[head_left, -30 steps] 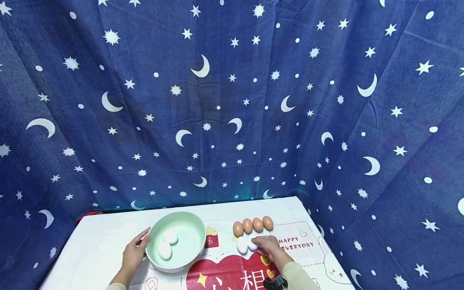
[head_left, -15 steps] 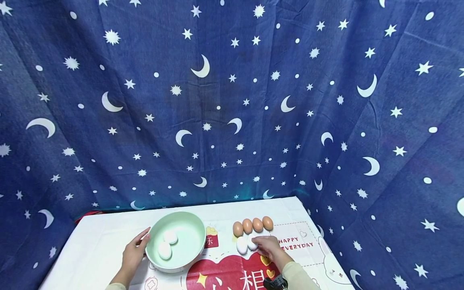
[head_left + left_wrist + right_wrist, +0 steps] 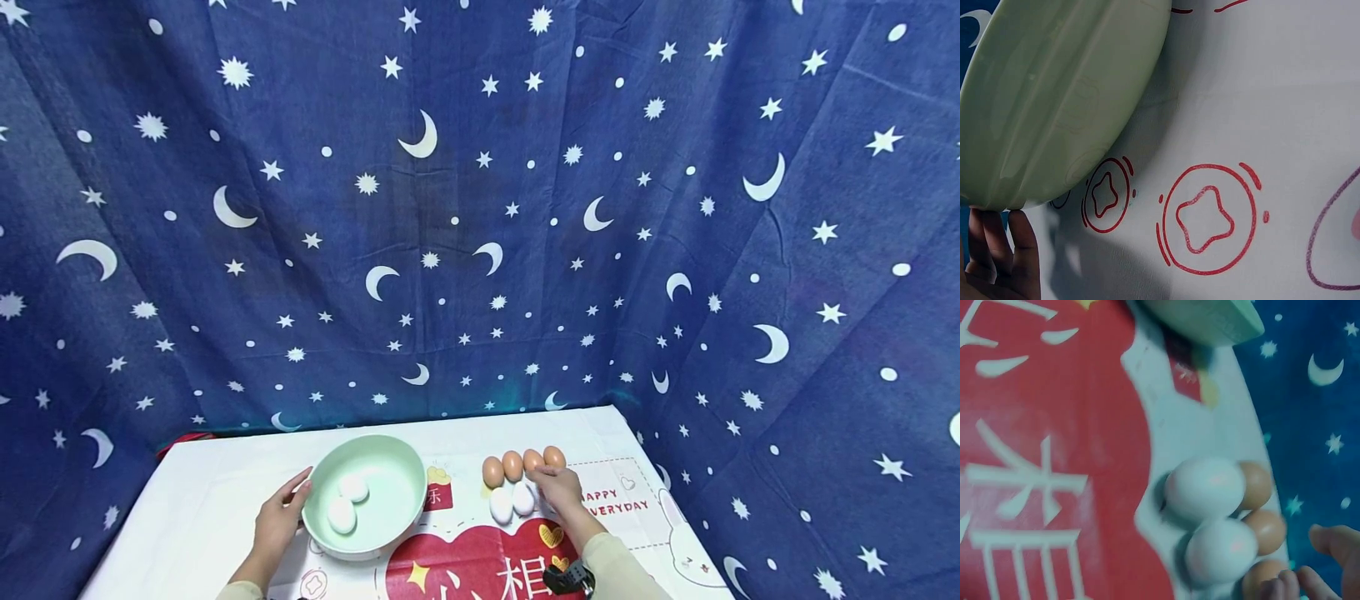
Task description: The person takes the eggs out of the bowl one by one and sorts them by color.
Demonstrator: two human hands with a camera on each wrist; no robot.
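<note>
A light green bowl [image 3: 401,500] holds two white eggs [image 3: 342,515]. My left hand [image 3: 276,523] is at its left side, with fingertips [image 3: 1021,219] touching the outer wall in the left wrist view. Several brown eggs [image 3: 492,472] lie in a row to the right of the bowl, and two more white eggs [image 3: 501,505] sit side by side in front of them. My right hand [image 3: 558,490] reaches over to the third brown egg [image 3: 532,461]. In the right wrist view its fingertips [image 3: 1285,584] overlap a brown egg, while the thumb stands apart from it.
A white tablecloth [image 3: 225,483] with a red heart print [image 3: 465,558] covers the table. Behind and to the right hangs a blue curtain [image 3: 450,167] with moons and stars. The right wrist wears a black strap [image 3: 567,578].
My right hand has left the right-hand white egg and moved back to the brown row. That white egg now shows fully. The left hand stays at the bowl.
</note>
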